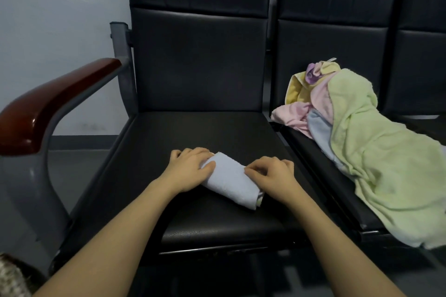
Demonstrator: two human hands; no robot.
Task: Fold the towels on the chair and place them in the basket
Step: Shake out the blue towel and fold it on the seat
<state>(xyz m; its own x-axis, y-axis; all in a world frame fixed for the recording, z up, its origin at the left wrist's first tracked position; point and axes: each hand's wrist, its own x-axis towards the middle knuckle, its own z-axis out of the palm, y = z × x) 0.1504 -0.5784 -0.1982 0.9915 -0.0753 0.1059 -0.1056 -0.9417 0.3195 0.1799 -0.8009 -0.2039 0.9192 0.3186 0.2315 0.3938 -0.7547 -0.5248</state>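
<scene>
Pale-blue towel [230,179] is lying folded small on the seat [149,166], both hands working its ends: left hand [190,169] curling over the far end, right hand [272,175] pinching the near edge, probably tidying the fold. Unfolded pile [357,142] is waiting alongside; basket unseen.

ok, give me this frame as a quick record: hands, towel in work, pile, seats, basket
left hand: grips the far end of the folded towel, fingers curled over it
right hand: pinches the towel's right edge
towel in work: pale blue, folded into a compact bundle, lying on the left seat
left seat: black padded, wooden armrest at its left
pile: unfolded towels on the next seat to the right; green on top, pink, yellow, purple and blue under it
basket: cannot confirm; only a woven-looking edge at the bottom left corner
</scene>
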